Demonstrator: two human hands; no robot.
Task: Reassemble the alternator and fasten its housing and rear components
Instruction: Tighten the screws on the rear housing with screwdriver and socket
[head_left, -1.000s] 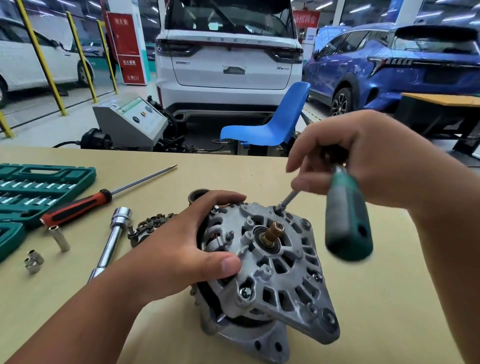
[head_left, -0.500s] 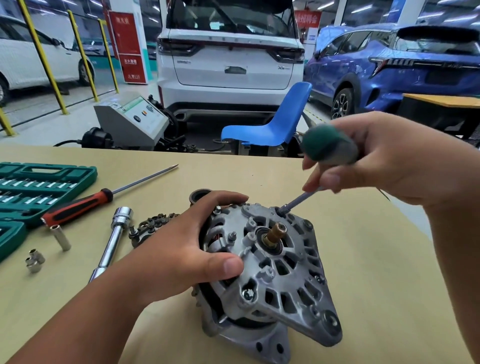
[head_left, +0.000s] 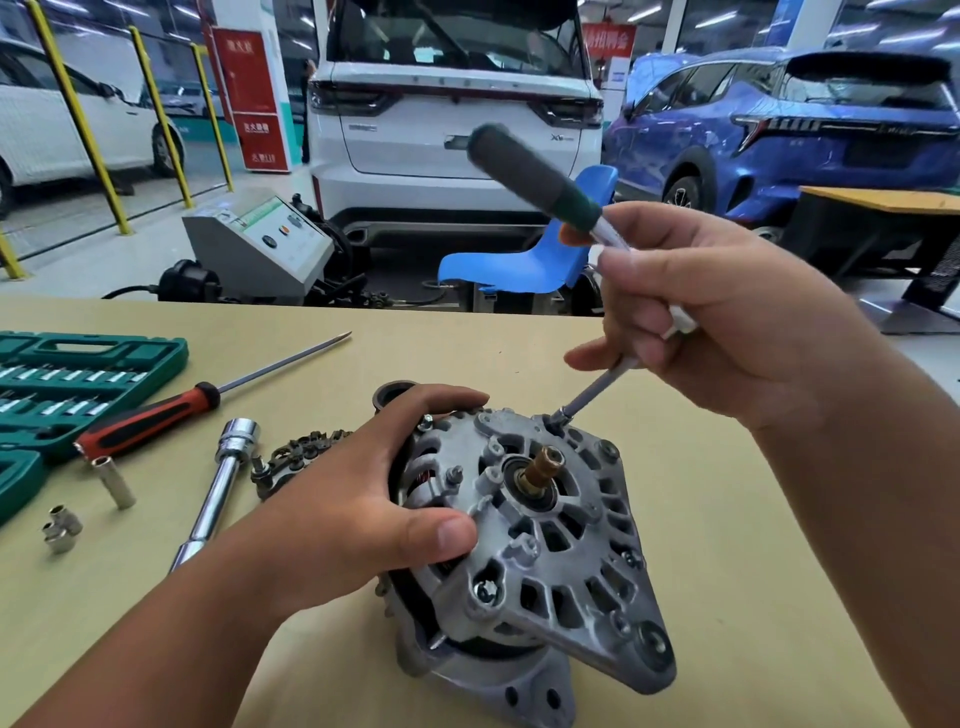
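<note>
The grey alternator lies on the tan table, its rear housing facing up with a brass shaft end at the centre. My left hand grips its left side, thumb pressed on the housing face. My right hand holds a green-handled ratchet wrench; its extension bar runs down to a socket seated on a bolt at the housing's far rim. The handle points up and to the left, blurred.
A red-and-black screwdriver, a chrome extension bar, loose sockets and a dark rectifier part lie left of the alternator. A green socket case sits at the left edge. Parked cars and a blue chair stand beyond the table.
The ratchet handle has swung from pointing down on the right, up and over to the upper left. My left hand and the alternator have stayed in place.
</note>
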